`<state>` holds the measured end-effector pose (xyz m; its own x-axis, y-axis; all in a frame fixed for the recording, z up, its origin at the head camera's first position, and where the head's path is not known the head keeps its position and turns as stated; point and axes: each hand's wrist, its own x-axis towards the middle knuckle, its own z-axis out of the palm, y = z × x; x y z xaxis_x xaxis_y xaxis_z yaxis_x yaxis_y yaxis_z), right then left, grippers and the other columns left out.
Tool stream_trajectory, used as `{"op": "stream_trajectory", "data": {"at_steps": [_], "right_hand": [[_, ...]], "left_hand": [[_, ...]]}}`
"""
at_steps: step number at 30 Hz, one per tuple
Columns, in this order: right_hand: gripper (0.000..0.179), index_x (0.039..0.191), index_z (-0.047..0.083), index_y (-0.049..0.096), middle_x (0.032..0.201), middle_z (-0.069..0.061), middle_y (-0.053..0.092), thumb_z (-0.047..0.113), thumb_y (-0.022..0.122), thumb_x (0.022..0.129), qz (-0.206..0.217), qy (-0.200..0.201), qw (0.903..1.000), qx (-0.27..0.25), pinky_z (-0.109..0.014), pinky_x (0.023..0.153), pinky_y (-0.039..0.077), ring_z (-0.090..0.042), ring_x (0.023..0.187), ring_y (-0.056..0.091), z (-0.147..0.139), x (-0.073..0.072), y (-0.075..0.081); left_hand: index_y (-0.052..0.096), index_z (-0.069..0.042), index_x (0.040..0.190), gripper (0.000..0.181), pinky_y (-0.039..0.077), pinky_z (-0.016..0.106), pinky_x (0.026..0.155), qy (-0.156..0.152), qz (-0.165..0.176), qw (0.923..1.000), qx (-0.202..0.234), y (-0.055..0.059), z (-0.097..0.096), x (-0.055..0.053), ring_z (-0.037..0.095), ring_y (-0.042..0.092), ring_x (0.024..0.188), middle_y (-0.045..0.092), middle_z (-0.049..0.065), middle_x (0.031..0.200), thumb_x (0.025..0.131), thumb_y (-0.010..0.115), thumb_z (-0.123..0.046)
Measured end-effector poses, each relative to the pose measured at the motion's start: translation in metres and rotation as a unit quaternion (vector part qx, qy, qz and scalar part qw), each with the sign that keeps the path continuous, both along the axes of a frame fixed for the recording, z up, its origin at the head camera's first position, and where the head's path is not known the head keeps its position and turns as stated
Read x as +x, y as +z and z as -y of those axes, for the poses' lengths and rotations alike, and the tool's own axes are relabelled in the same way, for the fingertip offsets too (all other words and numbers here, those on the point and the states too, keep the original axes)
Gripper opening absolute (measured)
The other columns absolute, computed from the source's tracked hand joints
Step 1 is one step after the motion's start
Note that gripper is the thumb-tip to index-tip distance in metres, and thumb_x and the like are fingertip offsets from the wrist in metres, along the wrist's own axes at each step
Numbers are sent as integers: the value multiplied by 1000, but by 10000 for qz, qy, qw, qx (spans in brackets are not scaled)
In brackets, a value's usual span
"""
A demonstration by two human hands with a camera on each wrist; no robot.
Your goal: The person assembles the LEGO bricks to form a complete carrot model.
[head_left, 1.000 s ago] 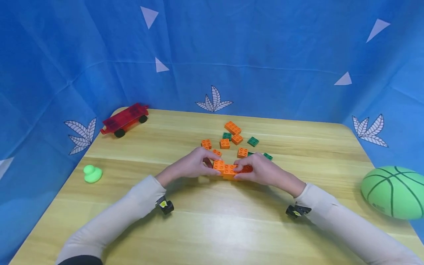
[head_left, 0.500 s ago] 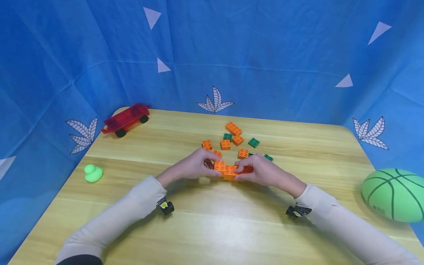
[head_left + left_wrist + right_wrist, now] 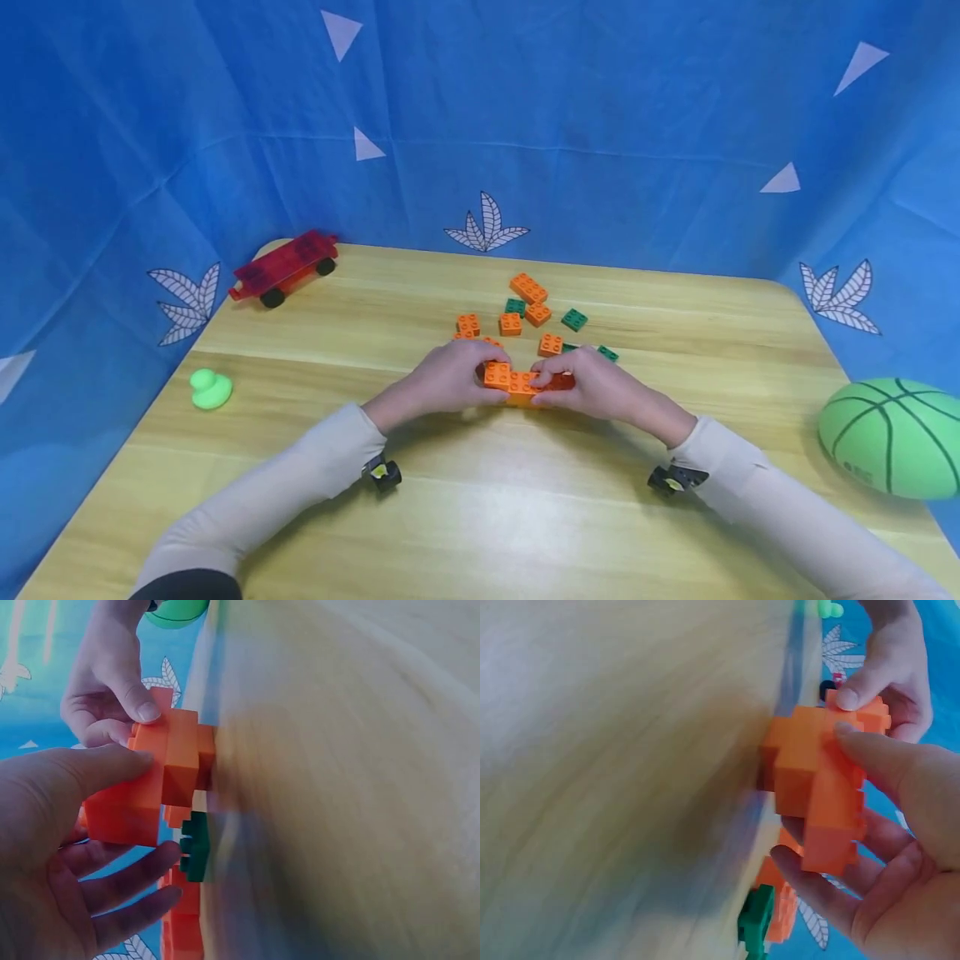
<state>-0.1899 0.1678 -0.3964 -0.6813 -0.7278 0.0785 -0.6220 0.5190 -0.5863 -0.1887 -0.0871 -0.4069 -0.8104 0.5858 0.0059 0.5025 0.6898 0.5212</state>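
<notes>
Near the table's middle, both hands hold a stepped structure of stacked orange building bricks [image 3: 521, 395]. My left hand [image 3: 455, 379] pinches its left end, thumb on the near side and fingertips behind. The right hand [image 3: 596, 385] grips the other end the same way. In the left wrist view, the left thumb presses a long upper orange brick [image 3: 124, 802], with a smaller orange brick [image 3: 181, 761] offset below it. From the right wrist, the lowest orange brick [image 3: 771, 750] appears close to the table. Fingers hide parts of both ends.
Several loose orange bricks [image 3: 528, 288] and green bricks [image 3: 574, 320] lie behind the hands. A red toy wagon [image 3: 288, 265] stands at the back left, a green rubber duck [image 3: 211, 390] at the left edge. A green ball [image 3: 888, 437] sits on the right.
My left hand has shifted slightly to the right, its fingers now farther over the left end of the brick structure. The right hand keeps its grip almost unmoved.
</notes>
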Motion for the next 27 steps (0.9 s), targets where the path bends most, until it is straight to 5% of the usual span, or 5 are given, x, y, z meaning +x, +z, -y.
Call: {"op": "stream_trajectory", "data": {"at_steps": [5,11,18,27], "right_hand": [[21,110,17,79,124,-8,74,26,80,91,-458,91,9987,213,-45,100,57,-25,118,68,-7,-5,15],[18,108,11,78,117,-8,75,21,78,92,-706,-582,9949,427,-51,96,57,-29,112,69,-28,-28,25],[30,119,5,74,121,-14,74,22,76,94,-477,-906,9914,815,-54,94,57,-34,110,70,-40,-51,12],[44,126,2,70,122,-16,73,27,79,92,-360,-912,9889,1117,-49,95,58,-31,111,70,-21,-59,-8]], "left_hand": [[72,-20,124,44,53,32,76,17,1,9998,-198,6,1,1,13,63,94,74,-5,116,86,83,-39],[74,-24,124,40,55,39,101,-364,-339,9988,-15,7,-5,1,16,66,121,72,-6,129,88,81,-39],[79,-25,109,20,55,33,99,-785,-756,9939,172,5,-20,-4,10,69,110,77,-10,113,92,78,-36],[79,-19,103,16,56,26,91,-775,-516,9937,627,-2,-29,-2,7,71,96,79,-6,104,91,80,-29]]}}
